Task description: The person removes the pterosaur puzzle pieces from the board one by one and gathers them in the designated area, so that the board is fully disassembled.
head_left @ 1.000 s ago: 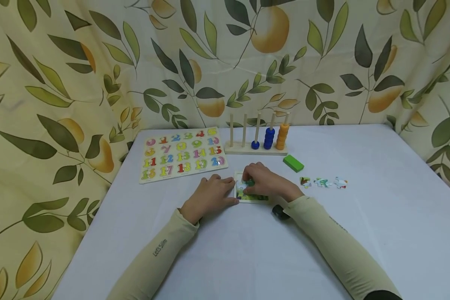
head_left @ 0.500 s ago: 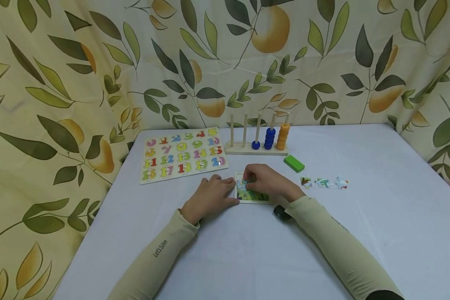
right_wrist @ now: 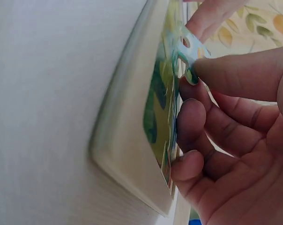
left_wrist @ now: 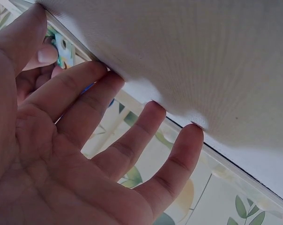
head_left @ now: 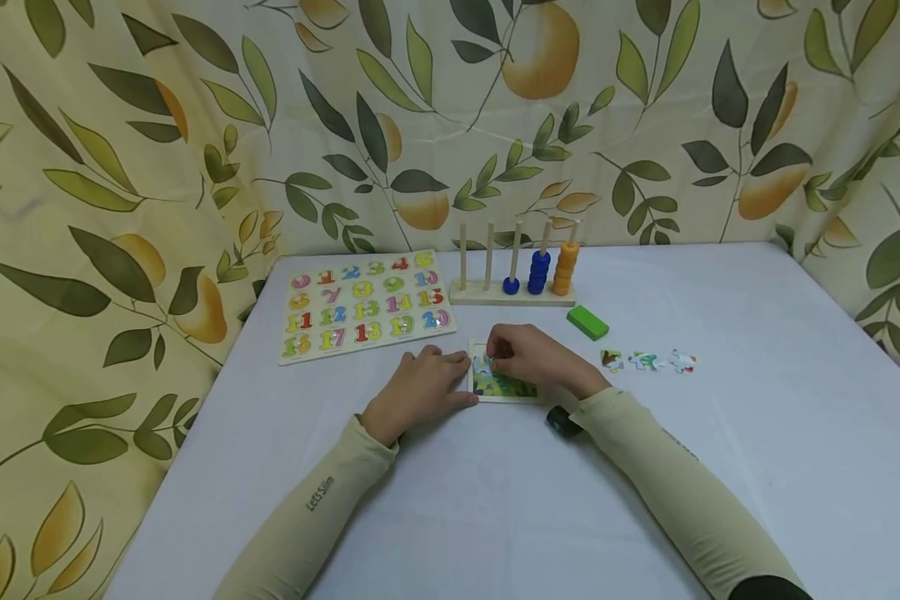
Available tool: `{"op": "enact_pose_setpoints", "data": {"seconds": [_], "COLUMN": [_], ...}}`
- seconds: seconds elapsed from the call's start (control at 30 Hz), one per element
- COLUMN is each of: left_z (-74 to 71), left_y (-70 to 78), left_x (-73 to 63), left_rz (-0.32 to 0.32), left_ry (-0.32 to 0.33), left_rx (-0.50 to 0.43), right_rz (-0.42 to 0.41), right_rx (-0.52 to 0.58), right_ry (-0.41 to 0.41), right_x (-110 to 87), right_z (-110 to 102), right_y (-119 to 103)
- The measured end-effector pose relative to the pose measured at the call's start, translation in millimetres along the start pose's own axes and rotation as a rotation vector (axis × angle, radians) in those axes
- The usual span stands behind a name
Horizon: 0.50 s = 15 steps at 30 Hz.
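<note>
A small framed jigsaw puzzle (head_left: pixel 506 388) lies on the table, showing a green and light-blue picture inside a pale rim. My right hand (head_left: pixel 531 358) is over its upper part. Between thumb and index finger it pinches a puzzle piece (right_wrist: pixel 190 51), tilted and close over the picture in the right wrist view; the other fingers curl at the board. To the left, my left hand (head_left: pixel 420 387) lies with fingers spread, thumb and index fingertips right at the board's left edge. The left wrist view shows its fingertips (left_wrist: pixel 188 136) resting on the tabletop.
Several loose puzzle pieces (head_left: pixel 647 362) lie in a row at the right. A green block (head_left: pixel 587 322) sits behind them. Farther back stand a number board (head_left: pixel 367 308) and a peg stacker (head_left: pixel 487 293) with blue and orange beads. A black object (head_left: pixel 562 421) is by the right wrist.
The right fingers have shifted slightly over the puzzle, and the dark green patch seen beneath them a second ago is now hidden. The left hand stays at the board's edge.
</note>
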<state>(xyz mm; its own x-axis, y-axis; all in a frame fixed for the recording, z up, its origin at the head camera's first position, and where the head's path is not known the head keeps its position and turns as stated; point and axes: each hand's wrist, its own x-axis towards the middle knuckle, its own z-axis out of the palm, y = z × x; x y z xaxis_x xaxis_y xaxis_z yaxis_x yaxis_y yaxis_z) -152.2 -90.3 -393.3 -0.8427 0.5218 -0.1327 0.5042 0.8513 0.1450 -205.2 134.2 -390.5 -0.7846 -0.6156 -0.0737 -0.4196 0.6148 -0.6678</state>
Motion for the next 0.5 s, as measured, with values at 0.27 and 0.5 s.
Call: {"op": "enact_pose_setpoints", "data": {"seconds": [0.27, 0.5], "left_z": [-2.0, -2.4], "left_y": [1.1, 1.6], "left_x": [0.1, -1.3], "left_rz": [0.004, 0.005], "left_ry": [0.005, 0.004], "left_rx": [-0.009, -0.018], "right_rz": [-0.015, -0.006], "right_rx": [0.056, 0.1], "right_ry": [0.037, 0.075], "right_x": [-1.5, -1.4], "right_z": [-1.9, -0.5], "right_y": [2.0, 5.7]}}
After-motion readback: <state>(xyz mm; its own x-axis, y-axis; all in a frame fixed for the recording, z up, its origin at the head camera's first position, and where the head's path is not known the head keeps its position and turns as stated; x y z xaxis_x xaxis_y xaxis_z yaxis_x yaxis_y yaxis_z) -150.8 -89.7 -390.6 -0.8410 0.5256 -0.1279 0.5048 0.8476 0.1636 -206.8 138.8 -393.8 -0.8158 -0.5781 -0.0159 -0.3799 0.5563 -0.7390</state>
